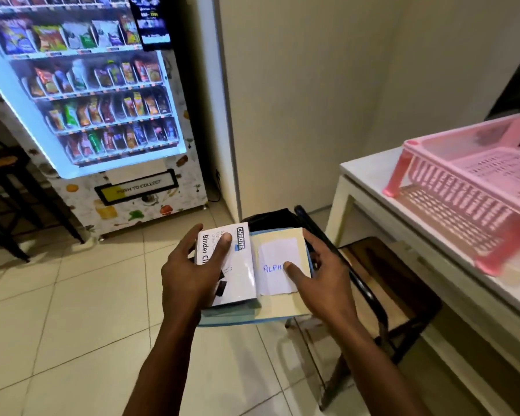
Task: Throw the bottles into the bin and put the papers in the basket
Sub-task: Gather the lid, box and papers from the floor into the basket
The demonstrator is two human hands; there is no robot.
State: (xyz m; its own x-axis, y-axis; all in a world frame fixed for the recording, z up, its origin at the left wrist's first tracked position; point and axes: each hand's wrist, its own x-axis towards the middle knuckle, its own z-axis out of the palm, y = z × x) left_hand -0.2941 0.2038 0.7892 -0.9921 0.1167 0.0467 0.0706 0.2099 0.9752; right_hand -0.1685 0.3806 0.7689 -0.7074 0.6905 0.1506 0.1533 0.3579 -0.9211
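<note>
Both my hands hold a stack of papers [278, 307] over the floor, in the lower middle of the head view. My left hand [192, 271] grips its left side, thumb pressed on a white binder-clip box [237, 280] lying on top. My right hand [324, 277] grips the right side, thumb on a white slip [278, 259] with blue writing. The pink slatted basket [475, 193] stands on the white table [360, 172] at the right, apart from the stack. A black bin [270, 219] shows just beyond the papers. No bottles are in view.
A dark chair [397, 283] stands under my right hand, beside the table. A lit vending machine [102, 100] fills the left background. A dark-framed stool [9, 187] is at the far left. Pale floor tiles [72, 325] spread below.
</note>
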